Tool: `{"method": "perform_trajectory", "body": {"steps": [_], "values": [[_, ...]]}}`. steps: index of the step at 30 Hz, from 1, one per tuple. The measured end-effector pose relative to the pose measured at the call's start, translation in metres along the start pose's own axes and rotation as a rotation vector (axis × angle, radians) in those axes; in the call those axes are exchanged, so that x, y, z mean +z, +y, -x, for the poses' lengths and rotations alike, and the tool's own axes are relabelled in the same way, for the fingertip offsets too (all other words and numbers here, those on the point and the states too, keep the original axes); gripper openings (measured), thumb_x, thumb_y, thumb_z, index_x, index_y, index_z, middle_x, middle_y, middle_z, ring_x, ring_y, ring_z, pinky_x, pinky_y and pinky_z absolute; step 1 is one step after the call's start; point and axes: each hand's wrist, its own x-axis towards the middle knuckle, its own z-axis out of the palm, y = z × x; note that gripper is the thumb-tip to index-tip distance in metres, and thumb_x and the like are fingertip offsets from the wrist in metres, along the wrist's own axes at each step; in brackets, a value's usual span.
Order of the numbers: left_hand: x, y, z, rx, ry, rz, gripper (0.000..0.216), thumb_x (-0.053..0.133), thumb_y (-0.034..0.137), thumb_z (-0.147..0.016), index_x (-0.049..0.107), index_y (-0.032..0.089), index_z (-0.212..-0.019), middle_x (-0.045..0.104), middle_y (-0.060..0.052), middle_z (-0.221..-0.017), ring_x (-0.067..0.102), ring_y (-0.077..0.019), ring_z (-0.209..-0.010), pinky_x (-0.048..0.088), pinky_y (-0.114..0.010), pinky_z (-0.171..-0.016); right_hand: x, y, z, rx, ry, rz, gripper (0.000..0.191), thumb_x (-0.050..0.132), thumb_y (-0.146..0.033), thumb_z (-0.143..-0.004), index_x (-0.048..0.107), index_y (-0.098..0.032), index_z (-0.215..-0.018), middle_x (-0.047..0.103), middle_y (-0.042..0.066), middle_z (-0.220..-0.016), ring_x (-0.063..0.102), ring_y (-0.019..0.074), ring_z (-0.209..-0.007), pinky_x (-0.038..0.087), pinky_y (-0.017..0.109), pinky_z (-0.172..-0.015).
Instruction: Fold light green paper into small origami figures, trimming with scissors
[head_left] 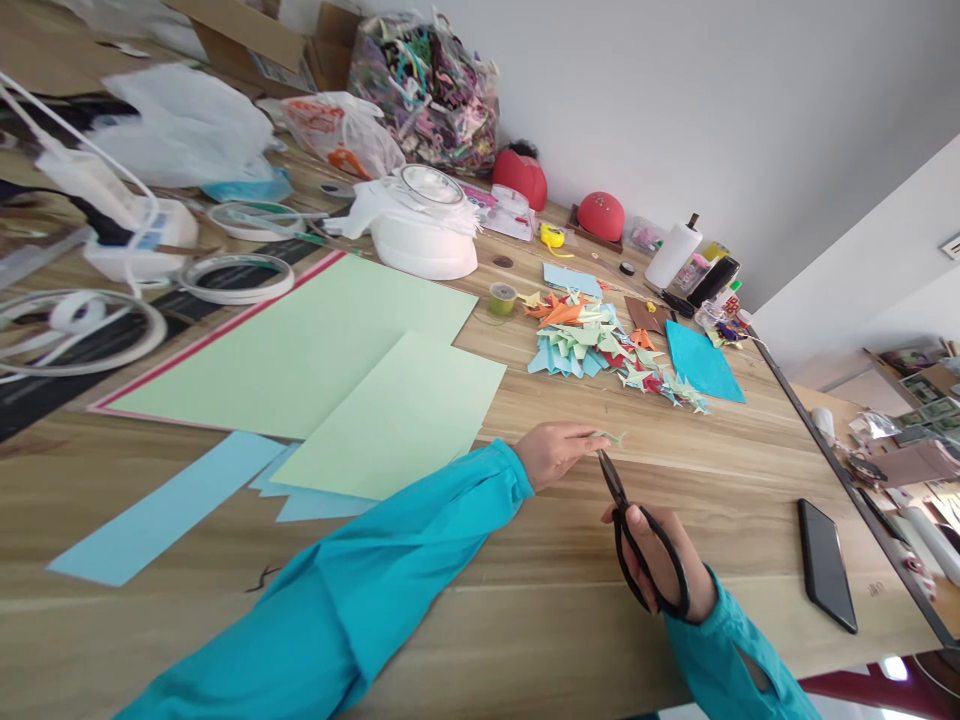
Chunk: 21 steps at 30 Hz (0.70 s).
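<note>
The left hand [555, 455] had its fingertips pinched together on a small green paper piece [618, 438], above the table [540, 610]. The right hand [671, 562] was closed around the handles of the scissors [615, 485], whose blade tips were near the left fingertips; whether they touched the paper was perhaps too small to tell. The piece seemed light, thin and easily creased, so a soft hold at its edge would suit it; the scissors seemed stiff and heavier, best taken by the loops. There were one pair of scissors, one phone [827, 565], two red domes [601, 216] and one teal sheet [705, 362].
</note>
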Motion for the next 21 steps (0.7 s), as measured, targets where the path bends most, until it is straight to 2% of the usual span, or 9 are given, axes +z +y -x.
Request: {"method": "perform_trajectory", "body": {"steps": [21], "values": [[-0.0003, 0.0018, -0.0018, 0.013, -0.004, -0.030, 0.033, 0.035, 0.018, -0.092, 0.063, 0.017, -0.109, 0.066, -0.008, -0.106, 0.063, -0.0142, -0.096, 0.051, -0.022, -0.082, -0.0001, -0.0016, -0.0002, 0.028, -0.001, 0.048, 0.063, 0.036, -0.066, -0.080, 0.054, -0.009, -0.098, 0.043, -0.008, -0.040, 0.037, 0.0052, -0.022, 0.022, 0.014, -0.021]]}}
